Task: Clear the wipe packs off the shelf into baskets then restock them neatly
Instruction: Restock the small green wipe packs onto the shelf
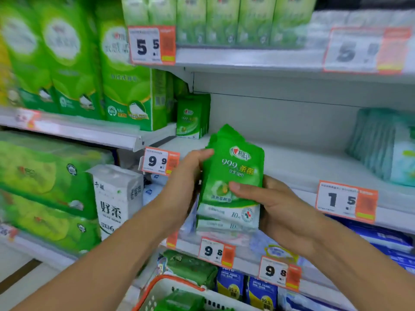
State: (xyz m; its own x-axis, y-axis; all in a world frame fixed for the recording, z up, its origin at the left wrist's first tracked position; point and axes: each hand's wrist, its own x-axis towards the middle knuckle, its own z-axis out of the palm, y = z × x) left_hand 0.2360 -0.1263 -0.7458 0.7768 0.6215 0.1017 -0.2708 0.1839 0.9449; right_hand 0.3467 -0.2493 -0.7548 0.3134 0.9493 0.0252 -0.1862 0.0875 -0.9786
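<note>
A small stack of green wipe packs (232, 176) is held upright in front of the shelf (292, 162), long axis vertical, top edge tipped slightly left and away. The front pack is glossy green with a white band along the bottom, a heart logo near the top and "999" printed under it; at least one more pack shows behind it, offset lower. The left hand (186, 176) grips the stack's left edge, fingers curled behind it. The right hand (276, 205) holds the right side, thumb pressed flat across the front face. More of the same packs (192, 118) stand at the shelf's left end. Below, an orange-rimmed white basket (161, 290) holds green packs.
</note>
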